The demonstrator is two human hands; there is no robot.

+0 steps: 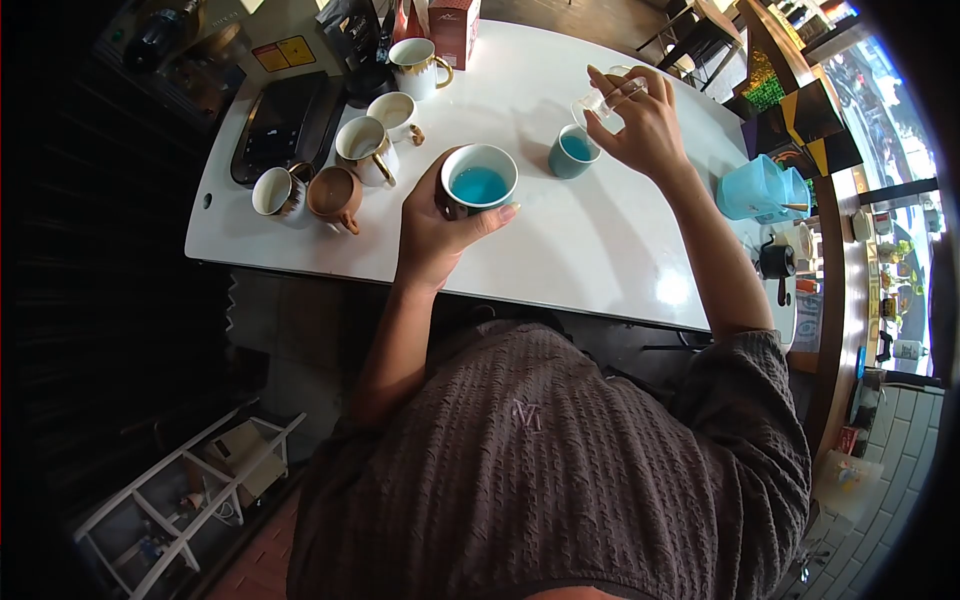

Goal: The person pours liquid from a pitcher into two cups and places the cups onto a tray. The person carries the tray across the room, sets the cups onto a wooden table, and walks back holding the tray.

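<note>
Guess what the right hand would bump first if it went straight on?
The way looks free for the right hand over the table, past the clear glass it seems to hold, but depth is unclear.

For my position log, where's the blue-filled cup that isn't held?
In the head view, the standing cup is on the white table, right of the held cup in the left hand, below and left of the right hand.

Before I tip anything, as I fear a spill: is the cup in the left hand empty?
No, the cup in the left hand has blue liquid in it.
</note>
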